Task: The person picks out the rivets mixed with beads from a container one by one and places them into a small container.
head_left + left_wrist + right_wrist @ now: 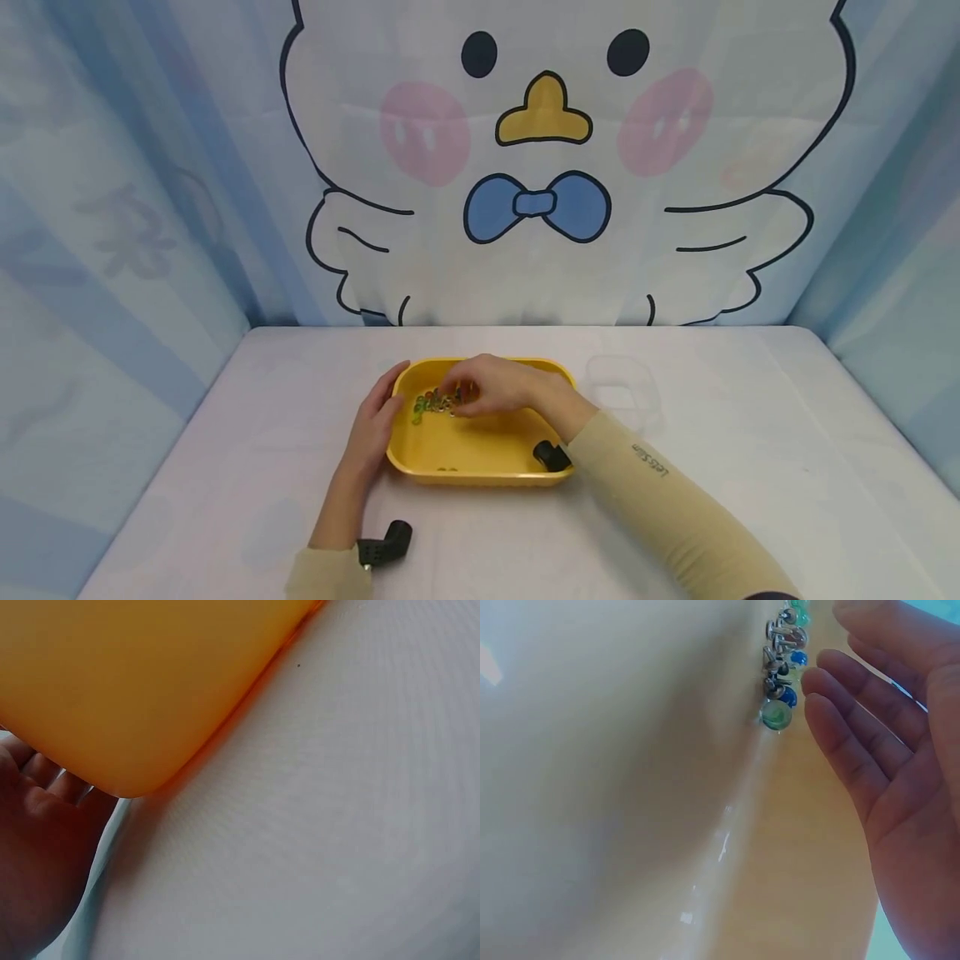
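Observation:
A yellow tray (480,454) lies on the table, with my left hand (371,429) gripping its left side. The left thumb is at the rim, and the fingers go round the outer wall, partly hidden behind the tray (142,690) in the left wrist view. Glass marbles (429,402) and small shiny metal pieces are heaped in the tray's left rear part. Over this heap, my right hand (498,387) reaches down with bent, parted fingers. In the right wrist view, a green marble (777,715), several metal pieces with round heads (774,664) and blue bits lie beside the fingertips.
The white-covered table (750,450) extends around the tray. Behind it hangs a printed curtain (540,275), with blue curtains at both sides. A black wrist camera (386,546) sits at my left wrist, another (551,456) over the tray's front right corner.

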`<state>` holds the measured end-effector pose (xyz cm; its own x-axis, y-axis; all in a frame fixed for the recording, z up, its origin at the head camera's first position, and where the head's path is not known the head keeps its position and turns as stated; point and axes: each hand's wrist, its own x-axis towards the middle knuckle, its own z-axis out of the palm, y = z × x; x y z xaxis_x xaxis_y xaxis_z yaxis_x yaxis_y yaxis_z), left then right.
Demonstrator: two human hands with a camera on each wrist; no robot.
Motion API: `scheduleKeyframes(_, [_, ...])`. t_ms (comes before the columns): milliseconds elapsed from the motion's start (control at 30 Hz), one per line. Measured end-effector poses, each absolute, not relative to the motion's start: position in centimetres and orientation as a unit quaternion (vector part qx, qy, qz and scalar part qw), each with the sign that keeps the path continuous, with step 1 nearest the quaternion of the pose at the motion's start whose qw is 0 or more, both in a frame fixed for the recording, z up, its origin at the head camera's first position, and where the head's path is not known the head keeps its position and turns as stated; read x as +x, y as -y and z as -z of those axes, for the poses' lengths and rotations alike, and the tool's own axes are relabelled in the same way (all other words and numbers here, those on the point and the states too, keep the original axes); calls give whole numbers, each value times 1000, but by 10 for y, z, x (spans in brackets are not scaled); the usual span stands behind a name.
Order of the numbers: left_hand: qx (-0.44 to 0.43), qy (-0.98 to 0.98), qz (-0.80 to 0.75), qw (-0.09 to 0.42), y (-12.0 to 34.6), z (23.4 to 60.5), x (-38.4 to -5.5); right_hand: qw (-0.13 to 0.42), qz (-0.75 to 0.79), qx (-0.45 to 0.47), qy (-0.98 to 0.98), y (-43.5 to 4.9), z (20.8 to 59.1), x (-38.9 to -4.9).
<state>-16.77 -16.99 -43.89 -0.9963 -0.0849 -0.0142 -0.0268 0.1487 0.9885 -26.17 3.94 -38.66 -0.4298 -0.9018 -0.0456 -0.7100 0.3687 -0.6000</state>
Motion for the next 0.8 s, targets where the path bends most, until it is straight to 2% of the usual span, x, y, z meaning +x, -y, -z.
scheduleKeyframes(800, [30, 759, 650, 24, 171, 440, -168, 193, 174, -509, -821, -28, 393, -260])
